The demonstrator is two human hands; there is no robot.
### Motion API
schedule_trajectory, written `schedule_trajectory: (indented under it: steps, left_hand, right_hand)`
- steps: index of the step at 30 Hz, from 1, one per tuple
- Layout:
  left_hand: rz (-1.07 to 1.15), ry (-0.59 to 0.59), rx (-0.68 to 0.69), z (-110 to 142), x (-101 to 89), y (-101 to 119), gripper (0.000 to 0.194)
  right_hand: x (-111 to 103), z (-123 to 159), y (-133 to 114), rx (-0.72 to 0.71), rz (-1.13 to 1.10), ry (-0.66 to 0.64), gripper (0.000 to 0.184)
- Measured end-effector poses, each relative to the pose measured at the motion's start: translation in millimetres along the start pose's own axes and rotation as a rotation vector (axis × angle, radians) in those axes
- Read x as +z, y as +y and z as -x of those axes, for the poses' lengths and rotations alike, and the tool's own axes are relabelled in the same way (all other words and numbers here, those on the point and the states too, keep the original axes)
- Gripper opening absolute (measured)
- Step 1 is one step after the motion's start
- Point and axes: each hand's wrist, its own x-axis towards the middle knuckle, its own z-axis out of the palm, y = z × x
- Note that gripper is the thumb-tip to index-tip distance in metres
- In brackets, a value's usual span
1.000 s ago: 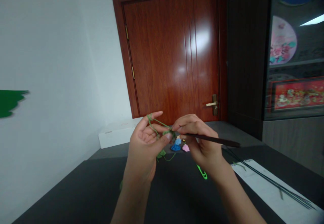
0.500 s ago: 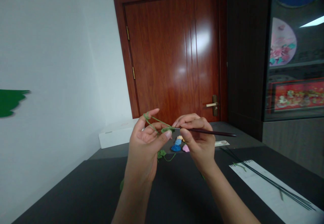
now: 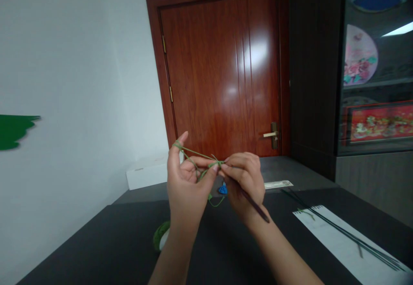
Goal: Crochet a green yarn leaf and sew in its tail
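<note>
Okay, status. Green yarn (image 3: 196, 153) runs taut from the raised left index fingertip to a small green crocheted piece (image 3: 214, 164), held in the air above the desk (image 3: 97, 250) between both hands. The strand's long axis runs roughly left to right, dropping slightly toward the right.

Left hand (image 3: 185, 186) sets the tension: yarn is looped around the index, the other fingers are curled, and the thumb tip is pressed up against the piece from the near side. That grip is pinching yarn and piece together.

Right hand (image 3: 241, 182) is the nearer hand to the crochet hook (image 3: 254, 205) and sits just right of the piece, fingertips close against it. Its grip is pressed together on the hook. Shaft slants from the fingers toward near-right, with its free end out past the hand. Hook head is hidden behind the fingers, so can't tell whether it's in a stitch.

Outward: a slack yarn loop (image 3: 216, 203) hangs under the piece, and a yarn ball (image 3: 160, 235) sits on the desk near the left wrist. A blue crocheted piece (image 3: 222, 189) lies just left of the right hand, partly hidden. Far right: a pale strip (image 3: 277, 185). Near right: a white sheet (image 3: 342, 244) under thin dark rods (image 3: 342, 232).
</note>
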Motion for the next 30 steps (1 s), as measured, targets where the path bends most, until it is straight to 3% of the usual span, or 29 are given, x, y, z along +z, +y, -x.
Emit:
schedule_trajectory:
  steps: [3,6,12,15,17,21,24,27,30]
  left_hand:
    - [-0.102,-0.026,0.040,0.0,-0.8,-1.6,0.091]
    - [-0.105,-0.069,0.015,-2.1,-3.9,-2.8,0.086]
    - [0.138,-0.186,-0.130,-6.3,-9.1,0.7,0.083]
    - [0.216,-0.229,-0.212,-6.3,-9.0,2.7,0.083]
    - [0.223,-0.239,-0.219,-6.1,-8.5,2.6,0.082]
    - [0.182,-0.214,-0.164,-5.2,-7.8,-0.2,0.077]
    - [0.143,-0.164,-0.105,-3.3,-6.9,-0.9,0.071]
    - [0.136,-0.132,-0.093,-0.5,-5.3,2.2,0.072]
    - [0.267,-0.181,-0.241,1.5,-3.9,6.4,0.076]
  right_hand:
    - [-6.5,-7.6,-5.2,0.106,-0.031,0.048,0.011]
    - [-13.1,-13.1,-5.7,0.343,-0.116,0.058,0.006]
    - [-13.8,-19.6,2.4,0.981,-0.894,0.026,0.019]
    - [-10.1,-22.7,0.0,1.148,-1.159,-0.046,0.024]
    - [-7.1,-23.6,-4.3,1.171,-1.262,-0.081,0.025]
    - [-0.9,-21.1,-10.0,1.080,-1.249,-0.012,0.023]
    - [-1.3,-17.5,-6.5,0.907,-1.018,0.020,0.019]
    - [-9.1,-14.8,1.3,0.505,-0.576,-0.035,0.009]
    - [-15.3,-11.9,6.7,-0.004,-0.142,-0.027,0.021]
